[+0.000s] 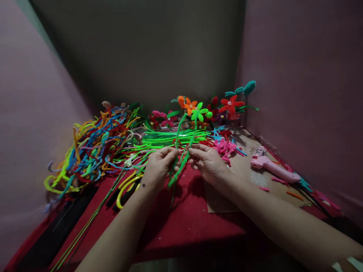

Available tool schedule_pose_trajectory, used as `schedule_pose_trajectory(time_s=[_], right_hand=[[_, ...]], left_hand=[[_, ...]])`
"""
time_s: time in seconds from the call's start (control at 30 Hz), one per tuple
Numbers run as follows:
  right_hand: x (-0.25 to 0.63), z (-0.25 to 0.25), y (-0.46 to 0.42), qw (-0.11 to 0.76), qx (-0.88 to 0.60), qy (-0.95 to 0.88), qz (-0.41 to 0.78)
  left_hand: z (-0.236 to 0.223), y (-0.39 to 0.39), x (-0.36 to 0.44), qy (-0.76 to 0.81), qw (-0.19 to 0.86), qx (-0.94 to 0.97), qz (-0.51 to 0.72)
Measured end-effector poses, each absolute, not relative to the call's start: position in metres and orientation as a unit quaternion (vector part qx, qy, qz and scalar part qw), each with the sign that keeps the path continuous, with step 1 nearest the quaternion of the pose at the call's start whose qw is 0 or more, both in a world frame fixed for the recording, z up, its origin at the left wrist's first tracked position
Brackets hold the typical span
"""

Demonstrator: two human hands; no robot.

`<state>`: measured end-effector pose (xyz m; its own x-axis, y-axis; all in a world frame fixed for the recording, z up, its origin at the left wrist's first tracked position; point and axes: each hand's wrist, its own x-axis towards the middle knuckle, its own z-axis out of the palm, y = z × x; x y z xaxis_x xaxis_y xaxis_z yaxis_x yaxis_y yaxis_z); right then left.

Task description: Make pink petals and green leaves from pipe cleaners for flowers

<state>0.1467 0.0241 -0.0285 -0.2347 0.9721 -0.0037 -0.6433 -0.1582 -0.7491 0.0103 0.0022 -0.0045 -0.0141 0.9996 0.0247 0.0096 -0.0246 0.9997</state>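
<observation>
Both of my hands meet over the middle of the red table, fingers pinched. My left hand [159, 163] grips a fuzzy green pipe cleaner [179, 130] that stands up and bends at its top. Between the fingertips of my right hand [209, 163] is a second green fuzzy stem [177, 176], slanting up from lower left. Its upper part reaches toward a bright green pipe-cleaner flower [199, 112]; whether the two are joined I cannot tell. An orange flower [190, 105] appears just beside the green one. The exact crossing of the stems is partly hidden by my fingers.
A tangled heap of coloured pipe cleaners [93, 147] lies left, with straight green ones [170, 138] behind my hands. Yellow-handled scissors [124, 194] rest by my left wrist. At right, a pink glue gun [273, 169] lies on cardboard [221, 200]. Finished-looking flowers [231, 104] stand at the back.
</observation>
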Motion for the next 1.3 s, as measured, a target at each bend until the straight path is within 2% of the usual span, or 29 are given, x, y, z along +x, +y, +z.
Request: schedule_pose_trajectory(time_s=[0.27, 0.4, 0.6, 0.73, 0.97, 1.13, 1.23, 1.3], right_hand=[[0.152, -0.031, 0.028, 0.478, -0.262, -0.331, 0.771], [0.149, -0.035, 0.027, 0.49, -0.269, -0.355, 0.749], [0.145, -0.036, 0.022, 0.472, -0.196, -0.424, 0.747], [0.15, -0.031, 0.02, 0.449, -0.224, -0.455, 0.735], [0.151, -0.032, 0.022, 0.463, -0.243, -0.448, 0.725], [0.148, -0.035, 0.024, 0.489, -0.247, -0.386, 0.743], [0.149, -0.036, 0.025, 0.466, -0.248, -0.348, 0.775], [0.15, -0.037, 0.027, 0.436, -0.241, -0.318, 0.807]], left_hand=[[0.005, -0.002, 0.004, 0.46, 0.398, 0.627, 0.486], [0.002, 0.001, 0.007, 0.48, 0.45, 0.573, 0.488], [0.0, 0.004, 0.007, 0.483, 0.557, 0.516, 0.436], [-0.001, 0.003, 0.006, 0.492, 0.55, 0.5, 0.453], [-0.005, 0.006, 0.001, 0.448, 0.547, 0.554, 0.44], [0.0, 0.004, 0.004, 0.464, 0.469, 0.6, 0.452], [-0.001, 0.003, 0.007, 0.484, 0.401, 0.635, 0.449], [-0.005, 0.003, 0.005, 0.481, 0.313, 0.689, 0.443]])
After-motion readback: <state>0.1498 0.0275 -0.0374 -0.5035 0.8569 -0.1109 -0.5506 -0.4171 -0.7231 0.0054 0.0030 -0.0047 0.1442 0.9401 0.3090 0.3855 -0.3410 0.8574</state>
